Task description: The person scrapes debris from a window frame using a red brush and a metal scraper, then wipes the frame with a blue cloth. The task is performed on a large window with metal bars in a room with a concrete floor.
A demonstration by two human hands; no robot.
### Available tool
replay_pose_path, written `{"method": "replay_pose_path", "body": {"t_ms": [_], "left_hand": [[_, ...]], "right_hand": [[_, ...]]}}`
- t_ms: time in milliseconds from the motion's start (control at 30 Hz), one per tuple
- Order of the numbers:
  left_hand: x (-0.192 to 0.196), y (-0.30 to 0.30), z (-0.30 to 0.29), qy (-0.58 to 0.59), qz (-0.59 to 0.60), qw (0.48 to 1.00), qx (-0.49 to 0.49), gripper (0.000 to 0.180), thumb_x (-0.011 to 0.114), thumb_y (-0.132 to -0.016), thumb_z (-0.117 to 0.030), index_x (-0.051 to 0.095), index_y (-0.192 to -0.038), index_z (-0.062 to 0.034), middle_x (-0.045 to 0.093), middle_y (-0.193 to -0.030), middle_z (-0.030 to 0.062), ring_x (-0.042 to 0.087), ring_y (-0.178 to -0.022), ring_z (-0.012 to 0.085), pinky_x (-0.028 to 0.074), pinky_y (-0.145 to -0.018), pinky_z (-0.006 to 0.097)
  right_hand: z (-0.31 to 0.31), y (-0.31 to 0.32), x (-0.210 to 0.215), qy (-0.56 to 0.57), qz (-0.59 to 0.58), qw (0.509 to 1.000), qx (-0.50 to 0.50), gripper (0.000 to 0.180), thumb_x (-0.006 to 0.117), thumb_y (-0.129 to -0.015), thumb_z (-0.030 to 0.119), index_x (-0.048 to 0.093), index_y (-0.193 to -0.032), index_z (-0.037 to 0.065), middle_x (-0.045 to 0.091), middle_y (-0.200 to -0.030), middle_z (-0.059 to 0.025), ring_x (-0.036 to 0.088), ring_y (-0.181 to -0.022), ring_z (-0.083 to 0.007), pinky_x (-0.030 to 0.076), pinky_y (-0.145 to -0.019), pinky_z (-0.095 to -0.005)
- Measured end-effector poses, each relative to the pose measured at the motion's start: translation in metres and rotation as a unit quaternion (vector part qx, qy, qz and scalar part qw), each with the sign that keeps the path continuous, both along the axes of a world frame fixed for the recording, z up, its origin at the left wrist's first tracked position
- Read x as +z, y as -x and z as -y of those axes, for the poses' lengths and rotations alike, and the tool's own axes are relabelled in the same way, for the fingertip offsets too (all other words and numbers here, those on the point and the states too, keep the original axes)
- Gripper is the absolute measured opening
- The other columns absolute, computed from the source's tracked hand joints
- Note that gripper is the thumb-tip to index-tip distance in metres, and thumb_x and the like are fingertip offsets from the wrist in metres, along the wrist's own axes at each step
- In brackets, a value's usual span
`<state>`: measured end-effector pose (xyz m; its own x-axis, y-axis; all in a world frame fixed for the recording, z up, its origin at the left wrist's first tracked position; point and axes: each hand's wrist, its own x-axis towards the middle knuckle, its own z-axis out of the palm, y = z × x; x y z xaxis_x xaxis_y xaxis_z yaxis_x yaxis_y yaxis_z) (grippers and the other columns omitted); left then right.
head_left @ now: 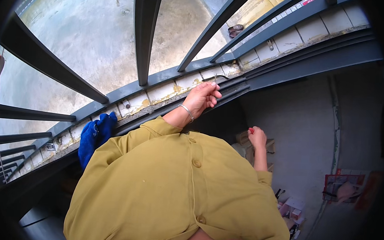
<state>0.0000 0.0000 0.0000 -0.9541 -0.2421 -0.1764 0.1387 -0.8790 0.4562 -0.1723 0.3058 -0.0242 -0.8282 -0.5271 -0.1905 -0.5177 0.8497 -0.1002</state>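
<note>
Left hand (203, 99) pinches a thin metal tool (215, 77) at the far window track (235, 89) right of the blue cloth (95, 134); right hand (257, 136), lower right, closed on a small red object (251, 130); judged best worked slowly along the groove.

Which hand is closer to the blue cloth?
The left hand. It rests up on the window sill to the right of the blue cloth, which lies on the same sill. The right hand hangs lower and farther right.
</note>
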Motion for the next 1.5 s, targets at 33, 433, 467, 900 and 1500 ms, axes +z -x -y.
{"method": "replay_pose_path", "body": {"t_ms": [33,433,467,900,1500], "left_hand": [[0.000,-0.001,0.003,0.017,0.010,1.000,-0.006,0.018,0.050,-0.090,-0.021,0.056,-0.096,-0.0042,0.063,-0.074,0.0055,0.057,-0.056,0.0096,0.047,-0.053,0.021],[0.017,-0.006,-0.030,0.376,0.069,0.907,-0.176,0.019,0.050,-0.090,-0.018,0.057,-0.098,-0.0017,0.058,-0.068,0.0023,0.053,-0.055,0.0074,0.045,-0.050,0.020],[0.017,-0.007,-0.037,0.423,0.068,0.888,-0.169,0.019,0.051,-0.089,-0.018,0.058,-0.097,-0.0021,0.057,-0.067,0.0017,0.052,-0.055,0.0074,0.045,-0.050,0.021],[0.006,-0.016,-0.064,0.611,-0.013,0.763,-0.209,0.016,0.056,-0.086,-0.014,0.062,-0.094,-0.0017,0.059,-0.064,0.0033,0.054,-0.052,0.0091,0.046,-0.049,0.024],[0.006,-0.010,0.021,0.775,0.227,0.554,0.203,0.008,0.063,-0.075,-0.018,0.064,-0.079,-0.0110,0.055,-0.081,0.0084,0.056,-0.068,0.0252,0.045,-0.060,0.035]], "right_hand": [[0.008,-0.013,-0.004,0.180,0.123,0.965,-0.148,0.020,0.063,-0.080,0.022,0.057,-0.070,0.006,0.059,-0.057,-0.0057,0.059,-0.051,-0.0136,0.046,-0.045,-0.0277],[0.064,-0.089,0.117,0.284,-0.244,0.893,0.248,0.030,0.064,-0.073,0.004,0.063,-0.101,0.012,0.054,-0.071,-0.0056,0.057,-0.062,-0.0225,0.046,-0.055,-0.0315],[0.072,-0.102,0.120,0.255,-0.249,0.898,0.259,0.032,0.066,-0.072,0.006,0.063,-0.103,0.014,0.051,-0.068,-0.0048,0.056,-0.060,-0.0213,0.045,-0.053,-0.0318],[0.062,-0.119,0.075,0.108,-0.184,0.950,0.226,0.006,0.058,-0.069,0.011,0.055,-0.064,0.008,0.051,-0.069,-0.0077,0.058,-0.060,-0.0251,0.046,-0.049,-0.0359],[-0.060,-0.067,-0.036,0.217,0.310,0.900,-0.215,0.021,0.067,-0.075,0.020,0.058,-0.071,0.003,0.056,-0.054,-0.0045,0.054,-0.046,-0.0106,0.042,-0.041,-0.0264]]}}
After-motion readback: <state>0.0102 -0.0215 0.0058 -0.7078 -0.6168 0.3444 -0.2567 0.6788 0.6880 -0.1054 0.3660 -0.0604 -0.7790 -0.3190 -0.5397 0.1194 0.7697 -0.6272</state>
